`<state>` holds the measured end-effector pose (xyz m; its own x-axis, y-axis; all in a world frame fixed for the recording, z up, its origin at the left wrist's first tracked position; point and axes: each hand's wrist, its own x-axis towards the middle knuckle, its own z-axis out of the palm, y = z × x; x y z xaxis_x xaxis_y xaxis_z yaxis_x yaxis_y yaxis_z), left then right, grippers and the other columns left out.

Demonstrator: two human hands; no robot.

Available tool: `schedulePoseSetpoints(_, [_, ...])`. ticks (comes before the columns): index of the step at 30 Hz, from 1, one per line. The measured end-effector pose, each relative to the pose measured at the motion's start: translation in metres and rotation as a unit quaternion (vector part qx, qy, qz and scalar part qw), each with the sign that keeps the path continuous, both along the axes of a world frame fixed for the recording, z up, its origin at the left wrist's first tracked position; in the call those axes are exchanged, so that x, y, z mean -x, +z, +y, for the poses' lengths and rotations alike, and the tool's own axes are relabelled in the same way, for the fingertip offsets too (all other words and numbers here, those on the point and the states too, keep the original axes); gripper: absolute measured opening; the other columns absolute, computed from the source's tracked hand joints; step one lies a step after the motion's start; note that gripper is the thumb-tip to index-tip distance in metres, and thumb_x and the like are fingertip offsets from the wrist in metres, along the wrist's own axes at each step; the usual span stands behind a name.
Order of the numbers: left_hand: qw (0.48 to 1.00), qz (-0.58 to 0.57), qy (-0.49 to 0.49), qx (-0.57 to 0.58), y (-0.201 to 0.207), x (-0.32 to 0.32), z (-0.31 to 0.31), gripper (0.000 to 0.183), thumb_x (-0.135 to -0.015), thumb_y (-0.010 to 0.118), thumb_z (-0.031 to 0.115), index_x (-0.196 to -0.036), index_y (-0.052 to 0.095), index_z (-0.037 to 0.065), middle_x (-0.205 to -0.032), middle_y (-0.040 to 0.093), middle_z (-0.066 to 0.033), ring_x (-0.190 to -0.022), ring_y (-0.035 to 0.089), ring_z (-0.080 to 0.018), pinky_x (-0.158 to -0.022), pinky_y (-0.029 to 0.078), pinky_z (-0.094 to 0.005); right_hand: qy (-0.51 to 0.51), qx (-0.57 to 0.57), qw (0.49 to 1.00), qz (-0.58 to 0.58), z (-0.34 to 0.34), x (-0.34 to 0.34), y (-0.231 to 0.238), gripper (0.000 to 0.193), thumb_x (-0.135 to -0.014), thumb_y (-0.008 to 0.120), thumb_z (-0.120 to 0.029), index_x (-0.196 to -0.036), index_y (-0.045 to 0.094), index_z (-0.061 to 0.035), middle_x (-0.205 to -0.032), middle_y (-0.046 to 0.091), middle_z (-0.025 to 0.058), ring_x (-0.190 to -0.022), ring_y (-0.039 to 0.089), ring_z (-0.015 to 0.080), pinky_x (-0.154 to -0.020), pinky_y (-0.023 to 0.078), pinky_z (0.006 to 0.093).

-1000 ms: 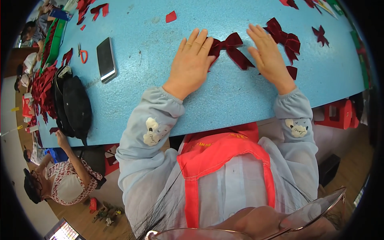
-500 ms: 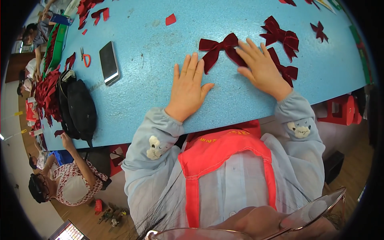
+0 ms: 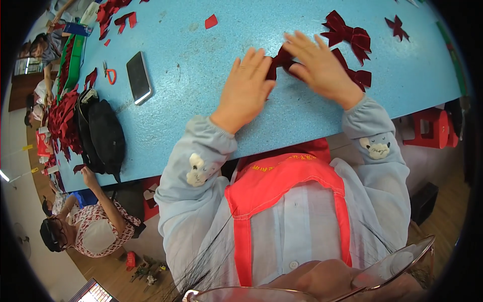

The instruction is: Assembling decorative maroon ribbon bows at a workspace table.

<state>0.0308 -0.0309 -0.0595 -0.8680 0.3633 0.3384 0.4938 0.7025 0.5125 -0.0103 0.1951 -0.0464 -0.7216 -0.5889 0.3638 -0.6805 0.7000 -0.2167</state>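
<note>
A dark red velvet bow [image 3: 283, 58] lies on the blue table in front of me, its two sides mostly hidden under my hands. My left hand [image 3: 245, 86] reaches over the bow's left side, fingers stretched out and palm down. Over its right side is my right hand [image 3: 322, 66], fingers extended and slightly blurred. Neither hand shows a grip on the fabric; whether the palms press on it is hidden. Just right of my right hand lies another red bow [image 3: 361, 78], partly covered by it. Farther off sits a fuller, layered bow [image 3: 347, 34].
A small bow [image 3: 397, 27] lies far right. To the left are a phone [image 3: 138, 78], orange-handled scissors [image 3: 110, 75], a black bag [image 3: 103, 133] and a heap of red ribbon pieces [image 3: 64, 118]. A co-worker [image 3: 93, 229] sits at the left; a red stool [image 3: 431, 128] stands right.
Both hands have moved farther over the table. The left hand has come right onto the bow's left loop, and the right hand now covers more of its right side.
</note>
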Motion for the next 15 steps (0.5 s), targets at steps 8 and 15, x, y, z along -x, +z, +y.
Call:
schedulePoseSetpoints(8, [0.988, 0.085, 0.051, 0.116, -0.017, 0.008, -0.014, 0.040, -0.083, 0.062, 0.019, -0.119, 0.055, 0.003, -0.130, 0.048, -0.0193, -0.122, 0.043, -0.0364, -0.101, 0.032, -0.0515, -0.104, 0.097, 0.987, -0.072, 0.026, 0.016, -0.020, 0.038, -0.088, 0.056, -0.020, -0.123, 0.053, -0.0052, -0.123, 0.056, 0.0129, -0.117, 0.050, 0.0297, -0.099, 0.038, 0.0411])
schedulePoseSetpoints(15, [0.999, 0.014, 0.030, 0.016, 0.004, 0.045, -0.024, 0.032, -0.078, 0.067, 0.015, -0.108, 0.061, 0.005, -0.118, 0.053, -0.0167, -0.107, 0.050, -0.0358, -0.090, 0.041, -0.0437, -0.100, 0.043, 0.992, -0.067, 0.004, 0.036, -0.010, 0.036, -0.083, 0.060, -0.018, -0.117, 0.056, -0.0065, -0.116, 0.058, 0.0120, -0.106, 0.054, 0.0303, -0.087, 0.045, 0.0421])
